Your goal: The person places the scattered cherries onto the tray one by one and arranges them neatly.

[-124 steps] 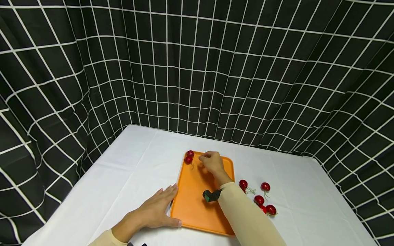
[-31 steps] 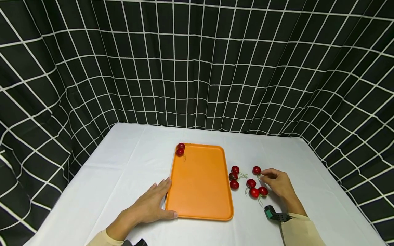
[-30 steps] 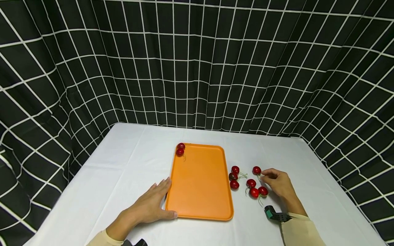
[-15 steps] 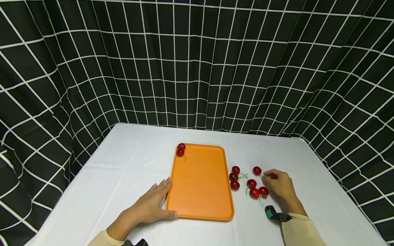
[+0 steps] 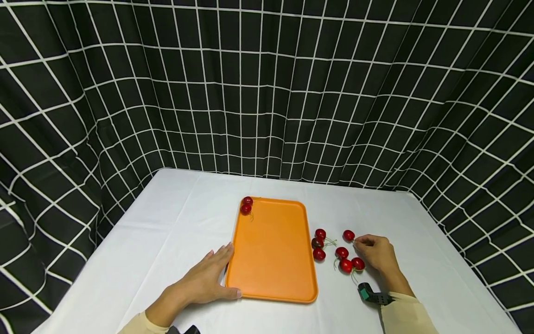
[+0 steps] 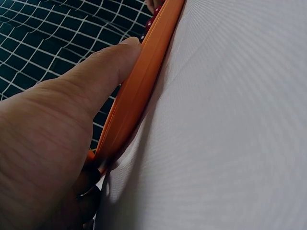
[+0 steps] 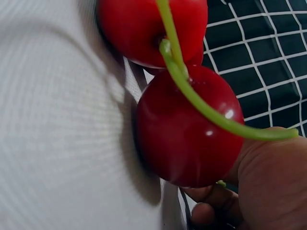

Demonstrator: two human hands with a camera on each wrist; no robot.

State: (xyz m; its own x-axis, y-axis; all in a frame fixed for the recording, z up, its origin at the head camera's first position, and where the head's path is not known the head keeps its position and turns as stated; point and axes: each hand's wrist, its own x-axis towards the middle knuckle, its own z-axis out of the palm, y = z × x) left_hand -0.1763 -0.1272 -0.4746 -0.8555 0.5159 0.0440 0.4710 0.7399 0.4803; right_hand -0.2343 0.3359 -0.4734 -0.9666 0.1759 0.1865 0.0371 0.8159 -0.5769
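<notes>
My right hand (image 5: 378,253) is at the right of the table, with thumb and index finger pinching the stem of a red cherry (image 5: 348,236). That cherry lies close to the fingertips, on the white cloth. In the right wrist view, nearer cherries (image 7: 189,129) with green stems partly hide the hand (image 7: 273,177). My left hand (image 5: 204,280) rests against an orange tray (image 5: 271,250), its straight fingers along the left edge and the thumb (image 6: 108,67) at the near edge. Two dark red cherries (image 5: 246,205) sit in the tray's far left corner.
Three cherries (image 5: 319,243) lie just off the tray's right edge, stems pointing right. Another three (image 5: 346,265) are grouped closer to my right wrist. A black curtain with white grid lines (image 5: 267,93) stands behind the white-covered table (image 5: 175,232).
About four seconds ago my right hand was over the tray's far end; it has since moved right to the cherries. Lately its fingers drew back slightly with the stem. The left hand stayed put.
</notes>
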